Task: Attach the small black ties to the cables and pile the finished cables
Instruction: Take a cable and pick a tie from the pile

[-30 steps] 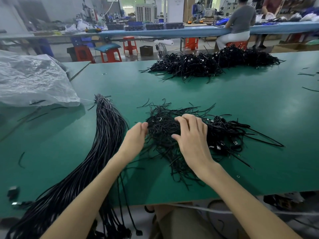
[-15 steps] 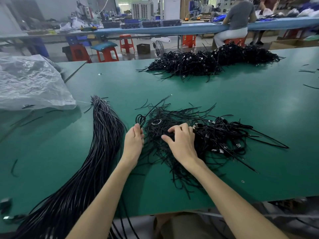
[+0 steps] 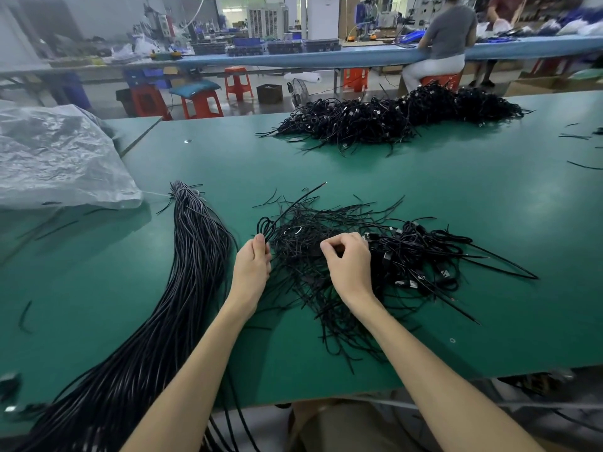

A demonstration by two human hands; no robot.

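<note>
My right hand [image 3: 347,262] went from flat to pinching a tie [image 3: 339,248]; left hand [image 3: 253,259] grips the cable loop [image 3: 265,225] at eleven o'clock, so tying's next.

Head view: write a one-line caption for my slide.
Left hand pinches a looped cable while right hand digs into the tangled tie pile on the green table.

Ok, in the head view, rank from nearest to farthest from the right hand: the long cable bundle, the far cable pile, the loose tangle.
1. Loose tangle: pinched by the right hand.
2. Long cable bundle: to its left.
3. Far cable pile: ahead, far side.
</note>
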